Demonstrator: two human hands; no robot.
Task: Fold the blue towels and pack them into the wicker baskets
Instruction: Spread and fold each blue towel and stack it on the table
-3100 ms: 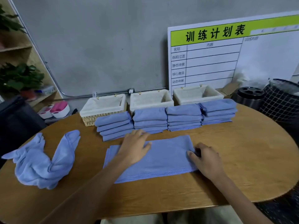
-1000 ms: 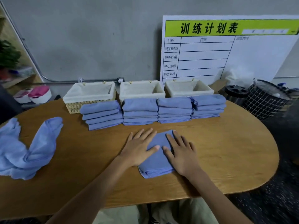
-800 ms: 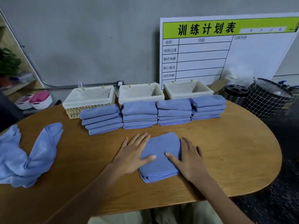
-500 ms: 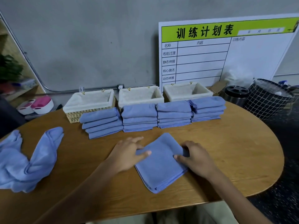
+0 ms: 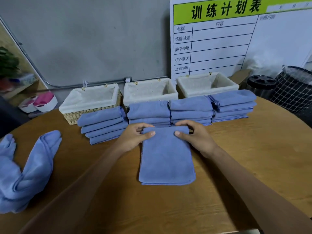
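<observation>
A folded blue towel (image 5: 166, 157) lies lengthwise on the wooden table (image 5: 244, 157) in front of me. My left hand (image 5: 133, 138) pinches its far left corner, thumb on top. My right hand (image 5: 196, 137) pinches its far right corner the same way. Behind it stand several stacks of folded blue towels (image 5: 190, 109). Three lined wicker baskets sit along the wall: left (image 5: 74, 115), middle (image 5: 150, 91), right (image 5: 207, 84). All three look empty. Loose unfolded blue towels (image 5: 25, 173) lie at the table's left.
A white planning board (image 5: 236, 39) leans on the wall behind the baskets. A black bin (image 5: 260, 85) and a checked laundry basket (image 5: 293, 88) stand at the right, beyond the table edge. Pink and white containers (image 5: 40, 103) sit on the floor at the left.
The wide towel has been folded in half, pressed flat, and turned so that it now lies lengthwise. Both hands have moved from lying flat on it to pinching its far corners.
</observation>
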